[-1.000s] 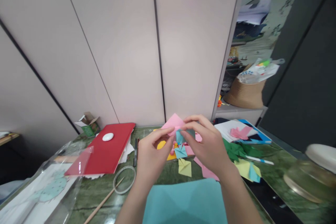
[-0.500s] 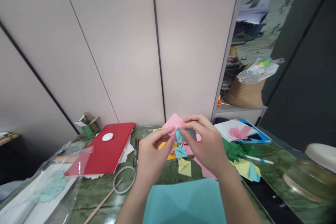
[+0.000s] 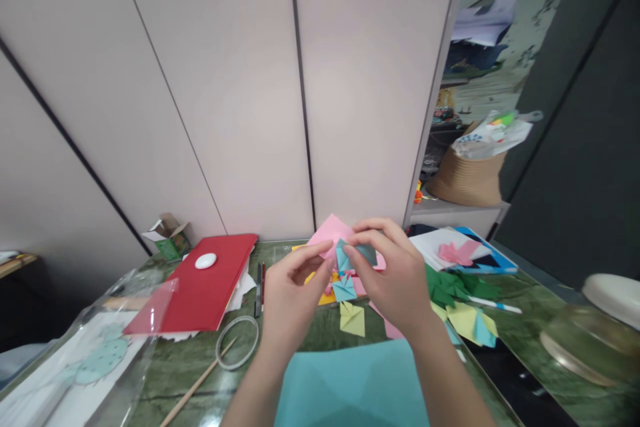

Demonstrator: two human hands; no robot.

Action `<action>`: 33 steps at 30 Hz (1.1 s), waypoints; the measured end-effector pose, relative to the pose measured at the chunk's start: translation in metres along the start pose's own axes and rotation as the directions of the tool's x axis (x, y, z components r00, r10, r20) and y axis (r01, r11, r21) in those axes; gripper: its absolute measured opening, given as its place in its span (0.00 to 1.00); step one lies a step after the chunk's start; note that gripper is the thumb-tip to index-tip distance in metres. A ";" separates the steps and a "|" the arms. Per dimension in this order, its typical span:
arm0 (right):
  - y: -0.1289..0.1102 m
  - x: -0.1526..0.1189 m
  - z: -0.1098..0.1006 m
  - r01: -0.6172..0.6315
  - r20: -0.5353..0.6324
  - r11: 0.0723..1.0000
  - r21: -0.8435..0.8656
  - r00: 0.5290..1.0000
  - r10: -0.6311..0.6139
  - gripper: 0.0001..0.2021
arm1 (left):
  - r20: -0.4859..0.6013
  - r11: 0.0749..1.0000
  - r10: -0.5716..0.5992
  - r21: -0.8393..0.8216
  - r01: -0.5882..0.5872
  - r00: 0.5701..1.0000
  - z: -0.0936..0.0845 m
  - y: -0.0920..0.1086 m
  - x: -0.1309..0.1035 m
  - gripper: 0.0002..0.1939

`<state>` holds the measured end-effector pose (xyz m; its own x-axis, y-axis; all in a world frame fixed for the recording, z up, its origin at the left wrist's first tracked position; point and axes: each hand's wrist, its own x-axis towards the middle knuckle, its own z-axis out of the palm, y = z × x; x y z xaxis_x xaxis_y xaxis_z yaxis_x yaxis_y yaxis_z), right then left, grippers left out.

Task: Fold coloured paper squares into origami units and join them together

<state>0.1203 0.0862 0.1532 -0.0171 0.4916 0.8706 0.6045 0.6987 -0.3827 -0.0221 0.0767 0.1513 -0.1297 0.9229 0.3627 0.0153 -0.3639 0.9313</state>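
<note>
My left hand (image 3: 295, 293) pinches the left side of a pink paper square (image 3: 331, 229) held up above the table. My right hand (image 3: 390, 267) grips a small folded blue paper piece (image 3: 343, 256) between thumb and fingers, up against the pink square. Both hands are side by side, their fingertips a little apart. Beneath them lie another folded blue piece (image 3: 345, 289), orange and pink papers, and a yellow-green folded piece (image 3: 353, 319). Nearest to me is a large teal sheet (image 3: 353, 387), partly behind my forearms.
To the left are a red folder (image 3: 210, 287) with a white oval object, a tape ring (image 3: 237, 343), a wooden stick (image 3: 195, 388) and a clear plastic sleeve. On the right stand a glass jar (image 3: 590, 333), green papers (image 3: 450, 285) and a black flat object (image 3: 520, 380).
My right hand has shifted slightly right with the blue piece, which now shows a pointed top. The pink square has tilted a little. My left hand has barely moved.
</note>
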 end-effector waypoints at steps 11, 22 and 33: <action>-0.006 0.001 -0.002 0.070 -0.087 0.997 -0.040 0.994 -0.074 0.04 | -0.003 1.000 0.008 0.005 -0.008 1.000 0.000 0.000 -0.002 0.09; -0.008 0.000 -0.003 0.094 -0.110 0.994 -0.048 0.989 -0.099 0.04 | -0.013 1.000 0.020 -0.012 -0.020 1.000 0.000 0.002 -0.004 0.08; -0.010 0.001 -0.004 0.077 -0.098 0.997 -0.028 0.992 -0.079 0.04 | 0.016 0.993 0.002 -0.119 0.000 1.000 -0.002 -0.008 -0.001 0.10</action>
<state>0.1174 0.0780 0.1584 0.0137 0.3813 0.9244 0.6237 0.7193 -0.3059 -0.0240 0.0783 0.1433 -0.1136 0.9241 0.3650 -0.1031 -0.3763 0.9207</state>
